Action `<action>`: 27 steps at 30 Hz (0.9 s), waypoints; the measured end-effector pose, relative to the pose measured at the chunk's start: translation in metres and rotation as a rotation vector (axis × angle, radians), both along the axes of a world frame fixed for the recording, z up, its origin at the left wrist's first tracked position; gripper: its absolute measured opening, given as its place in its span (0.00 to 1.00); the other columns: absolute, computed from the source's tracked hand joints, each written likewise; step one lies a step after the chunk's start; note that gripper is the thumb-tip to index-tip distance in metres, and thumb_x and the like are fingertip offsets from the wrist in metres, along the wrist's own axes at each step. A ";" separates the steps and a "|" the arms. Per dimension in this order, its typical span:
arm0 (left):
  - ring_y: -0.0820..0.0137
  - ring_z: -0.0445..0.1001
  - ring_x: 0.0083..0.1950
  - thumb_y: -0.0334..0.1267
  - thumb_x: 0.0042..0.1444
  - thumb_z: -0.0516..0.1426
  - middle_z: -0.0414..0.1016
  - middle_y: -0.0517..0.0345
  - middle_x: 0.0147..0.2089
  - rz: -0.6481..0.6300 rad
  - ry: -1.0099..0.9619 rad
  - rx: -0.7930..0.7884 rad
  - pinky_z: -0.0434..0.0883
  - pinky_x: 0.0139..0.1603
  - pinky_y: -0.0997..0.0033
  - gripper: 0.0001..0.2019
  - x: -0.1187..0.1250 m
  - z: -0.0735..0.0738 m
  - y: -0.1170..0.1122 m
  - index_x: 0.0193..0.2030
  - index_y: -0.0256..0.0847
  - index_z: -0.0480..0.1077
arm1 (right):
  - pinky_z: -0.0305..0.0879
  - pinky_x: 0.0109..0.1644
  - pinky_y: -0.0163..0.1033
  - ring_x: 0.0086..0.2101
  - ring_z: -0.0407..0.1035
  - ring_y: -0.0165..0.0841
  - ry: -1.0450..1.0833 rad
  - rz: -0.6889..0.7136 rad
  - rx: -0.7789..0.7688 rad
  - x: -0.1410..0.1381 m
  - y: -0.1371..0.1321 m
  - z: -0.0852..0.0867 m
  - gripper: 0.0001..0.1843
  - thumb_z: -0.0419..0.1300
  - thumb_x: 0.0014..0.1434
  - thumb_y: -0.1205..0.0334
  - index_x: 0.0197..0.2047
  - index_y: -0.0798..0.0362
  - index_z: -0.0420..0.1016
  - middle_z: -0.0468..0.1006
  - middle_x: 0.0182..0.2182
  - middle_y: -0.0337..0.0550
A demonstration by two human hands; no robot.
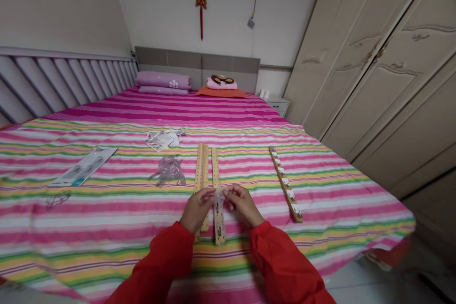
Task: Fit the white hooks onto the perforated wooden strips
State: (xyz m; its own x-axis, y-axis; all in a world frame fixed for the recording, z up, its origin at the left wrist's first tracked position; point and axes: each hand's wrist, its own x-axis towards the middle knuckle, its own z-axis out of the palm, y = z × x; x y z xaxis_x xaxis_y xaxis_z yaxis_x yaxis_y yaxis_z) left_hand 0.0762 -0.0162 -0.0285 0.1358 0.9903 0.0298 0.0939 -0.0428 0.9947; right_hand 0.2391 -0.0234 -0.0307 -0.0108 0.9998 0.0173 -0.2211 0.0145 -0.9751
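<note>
My left hand [197,209] and my right hand [242,204] meet over the striped bed cover, both pinching a small clear plastic bag [218,199] between their fingertips. Under them lie pale wooden strips [202,167] with rows of holes, side by side, pointing away from me. A third wooden strip [285,182] with several white hooks fixed along it lies to the right, apart from my hands. Both my sleeves are red.
A clear bag of small parts [168,169] and opened white packets [161,139] lie left of the strips. A long printed card [84,166] lies far left. Pillows [163,80] sit at the headboard. A cream wardrobe [384,71] lines the right side.
</note>
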 end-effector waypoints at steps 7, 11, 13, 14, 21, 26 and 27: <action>0.64 0.77 0.41 0.38 0.41 0.60 0.80 0.49 0.38 0.005 -0.053 -0.020 0.72 0.49 0.59 0.17 0.005 -0.027 0.030 0.40 0.34 0.73 | 0.48 0.15 0.30 0.11 0.55 0.22 -0.072 -0.002 -0.028 0.003 0.046 -0.027 0.15 0.66 0.40 0.52 0.25 0.55 0.72 0.67 0.13 0.30; 0.65 0.77 0.41 0.37 0.43 0.58 0.80 0.51 0.37 0.025 -0.007 0.010 0.73 0.48 0.60 0.15 0.002 -0.036 0.037 0.40 0.35 0.73 | 0.45 0.17 0.31 0.13 0.52 0.22 -0.096 -0.008 -0.025 0.001 0.060 -0.037 0.15 0.66 0.40 0.51 0.24 0.55 0.72 0.66 0.13 0.30; 0.65 0.77 0.42 0.36 0.45 0.57 0.80 0.51 0.38 0.036 0.052 0.049 0.73 0.49 0.60 0.15 0.000 -0.039 0.037 0.41 0.35 0.73 | 0.44 0.18 0.31 0.14 0.50 0.22 -0.106 -0.010 -0.013 0.001 0.064 -0.040 0.15 0.65 0.41 0.51 0.23 0.54 0.71 0.63 0.13 0.29; 0.66 0.77 0.42 0.35 0.47 0.56 0.80 0.52 0.39 0.036 0.088 0.075 0.73 0.49 0.60 0.15 -0.001 -0.040 0.037 0.42 0.36 0.73 | 0.44 0.19 0.31 0.15 0.50 0.22 -0.108 -0.009 -0.010 0.001 0.066 -0.041 0.14 0.65 0.42 0.52 0.23 0.54 0.71 0.62 0.12 0.29; 0.67 0.74 0.46 0.29 0.53 0.49 0.77 0.52 0.41 0.027 0.409 0.439 0.70 0.52 0.60 0.16 -0.006 -0.040 0.033 0.42 0.39 0.75 | 0.45 0.22 0.32 0.18 0.52 0.25 -0.118 0.026 -0.017 0.002 0.073 -0.048 0.14 0.65 0.41 0.53 0.22 0.54 0.71 0.60 0.12 0.29; 0.66 0.71 0.45 0.25 0.53 0.46 0.75 0.51 0.40 0.004 0.600 0.535 0.69 0.49 0.61 0.20 -0.004 -0.039 0.031 0.44 0.40 0.75 | 0.48 0.24 0.33 0.20 0.54 0.25 -0.127 0.029 -0.016 0.002 0.077 -0.053 0.14 0.65 0.40 0.52 0.22 0.55 0.71 0.64 0.15 0.31; 0.66 0.71 0.45 0.24 0.53 0.46 0.75 0.51 0.40 0.004 0.631 0.537 0.69 0.48 0.61 0.20 -0.004 -0.039 0.030 0.45 0.40 0.75 | 0.49 0.24 0.33 0.20 0.54 0.25 -0.129 0.030 -0.015 0.002 0.078 -0.054 0.14 0.65 0.40 0.52 0.22 0.55 0.71 0.65 0.16 0.31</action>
State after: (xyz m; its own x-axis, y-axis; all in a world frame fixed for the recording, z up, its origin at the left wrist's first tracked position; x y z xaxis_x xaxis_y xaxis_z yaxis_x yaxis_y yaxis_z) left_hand 0.0723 0.0143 -0.0679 0.2816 0.8634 0.4185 0.6288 -0.4955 0.5992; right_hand 0.2407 0.0544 -0.0842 -0.0423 0.9991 -0.0009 -0.0938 -0.0049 -0.9956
